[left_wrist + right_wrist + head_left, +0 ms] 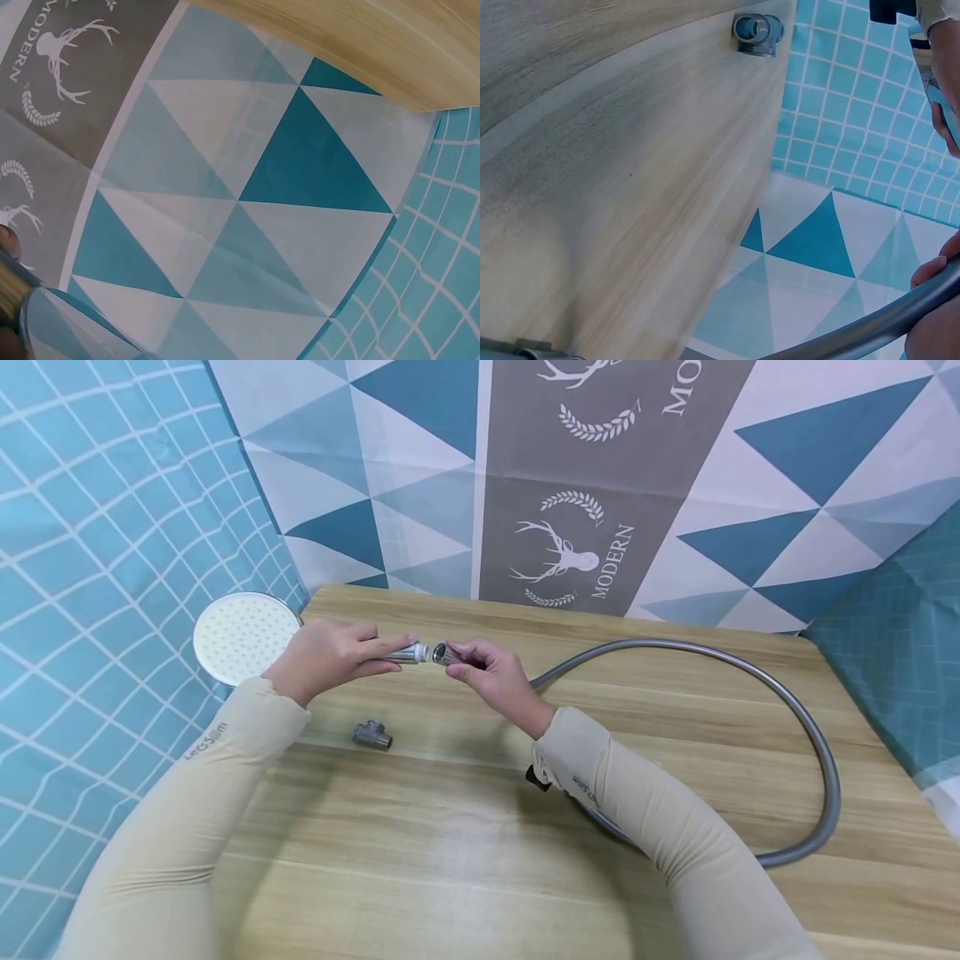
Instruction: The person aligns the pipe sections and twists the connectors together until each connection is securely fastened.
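My left hand (330, 653) grips the chrome handle of a round shower head (246, 639), its white nozzle face turned toward me. The handle's threaded end (422, 652) points right. Just beside it, my right hand (493, 675) pinches the metal end nut (442, 654) of a grey shower hose (821, 760), with the nut's opening facing the threads. A narrow gap shows between the two ends. In the left wrist view, the shiny back of the shower head (67, 330) fills the lower left corner. The right wrist view shows the hose (862, 326) running out of the fingers.
A small metal tee fitting (372, 735) lies on the wooden table (450, 877), below the left hand. The hose loops widely across the table's right side and passes under the right forearm. Blue tiled sheeting (112, 568) stands on the left, a patterned sheet (420, 468) behind.
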A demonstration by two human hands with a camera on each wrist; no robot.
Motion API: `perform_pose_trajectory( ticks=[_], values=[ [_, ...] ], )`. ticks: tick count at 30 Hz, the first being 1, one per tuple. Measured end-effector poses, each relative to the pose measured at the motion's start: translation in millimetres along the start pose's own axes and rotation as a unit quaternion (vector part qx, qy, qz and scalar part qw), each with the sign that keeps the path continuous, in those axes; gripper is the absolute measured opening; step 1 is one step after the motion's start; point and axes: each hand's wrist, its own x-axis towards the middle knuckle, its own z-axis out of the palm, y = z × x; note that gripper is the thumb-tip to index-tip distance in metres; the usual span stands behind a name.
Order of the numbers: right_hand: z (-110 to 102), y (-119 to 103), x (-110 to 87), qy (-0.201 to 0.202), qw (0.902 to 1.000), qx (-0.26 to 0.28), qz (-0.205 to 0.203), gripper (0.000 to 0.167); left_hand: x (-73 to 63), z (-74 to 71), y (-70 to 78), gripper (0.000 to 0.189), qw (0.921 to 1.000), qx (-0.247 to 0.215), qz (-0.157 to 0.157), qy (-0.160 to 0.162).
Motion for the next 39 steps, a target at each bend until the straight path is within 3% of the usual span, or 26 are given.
perform_pose_trajectory(
  ticks=[10,30,39],
  values=[
    [-5,4,-0.9,0.0,0.9998,-0.012,0.018,0.023,-1.1,0.1,0.6,0.038,0.9998,0.012,0.016,-0.003],
    [-32,13,-16.6,0.002,0.998,-0.046,0.043,0.026,-1.5,11.4,9.9,0.041,0.9997,0.005,0.014,-0.017],
    [-38,25,-29.3,0.015,0.9983,-0.051,0.022,0.026,0.0,20.9,13.7,0.04,0.9997,-0.006,0.015,-0.018]
  ],
)
